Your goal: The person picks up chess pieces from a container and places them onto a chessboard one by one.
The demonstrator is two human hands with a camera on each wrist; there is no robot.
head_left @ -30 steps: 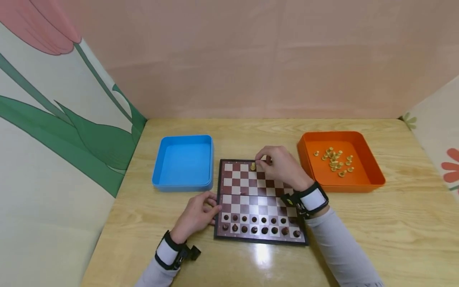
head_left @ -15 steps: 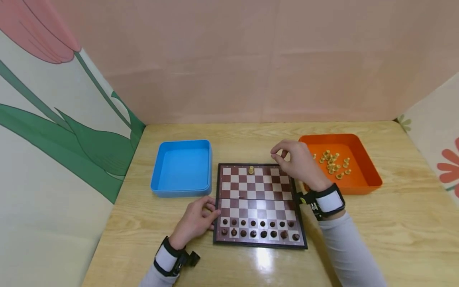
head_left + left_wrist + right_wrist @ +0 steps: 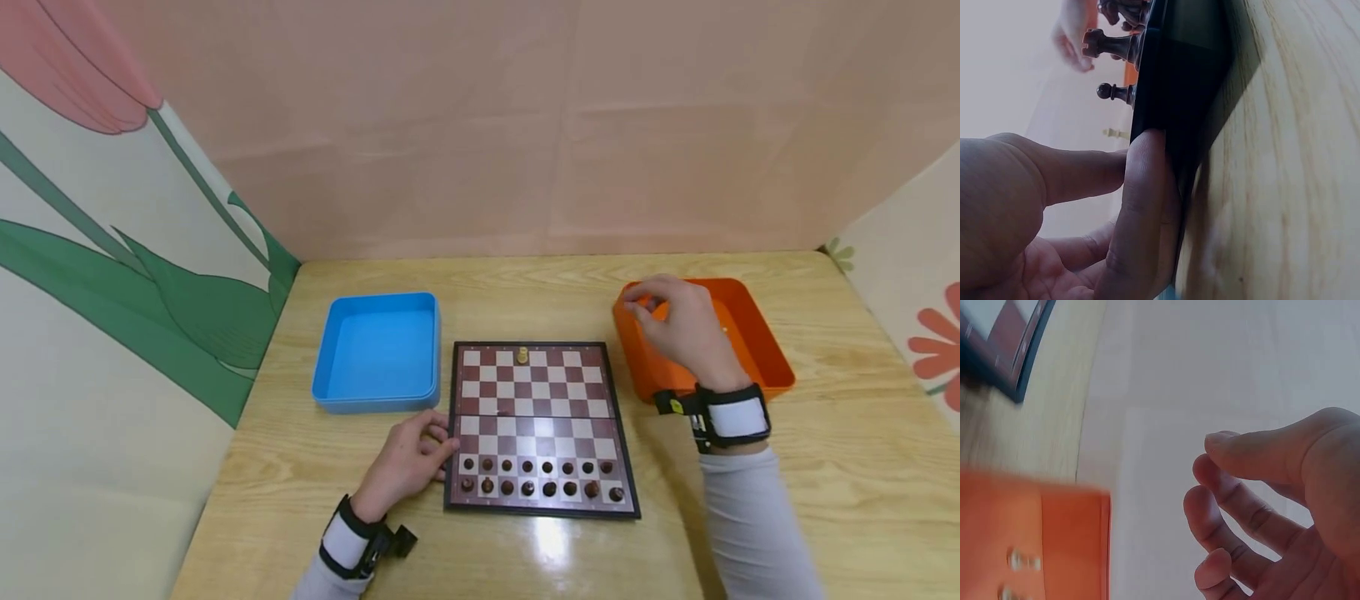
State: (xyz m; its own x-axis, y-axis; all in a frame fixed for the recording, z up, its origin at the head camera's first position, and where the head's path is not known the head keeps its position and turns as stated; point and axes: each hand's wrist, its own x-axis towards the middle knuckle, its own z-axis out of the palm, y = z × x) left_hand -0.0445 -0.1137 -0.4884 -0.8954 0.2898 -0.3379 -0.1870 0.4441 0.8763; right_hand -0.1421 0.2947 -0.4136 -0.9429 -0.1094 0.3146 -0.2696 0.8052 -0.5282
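Note:
A brown-and-white chessboard (image 3: 536, 425) lies on the table with two rows of dark chess pieces (image 3: 549, 488) along its near side. One gold chess piece (image 3: 522, 356) stands on its far row. My left hand (image 3: 405, 458) grips the board's left edge, the thumb on top and the index finger (image 3: 1138, 206) against the dark side wall. Close by in the left wrist view are a dark rook (image 3: 1113, 45) and a dark pawn (image 3: 1115, 92). My right hand (image 3: 686, 325) hovers over the orange box (image 3: 772, 358), fingers loosely bent, nothing visible between thumb and fingertips.
A blue box (image 3: 382, 350) stands left of the board, with nothing seen inside. Gold pieces (image 3: 1024, 560) lie in the orange box, mostly hidden by my right hand in the head view. A pinkish backdrop (image 3: 487, 167) rises behind the table (image 3: 517, 292).
My right hand has moved right, from beside the gold piece on the far row to over the orange box, leaving that piece standing. My left hand has stayed at the board's edge.

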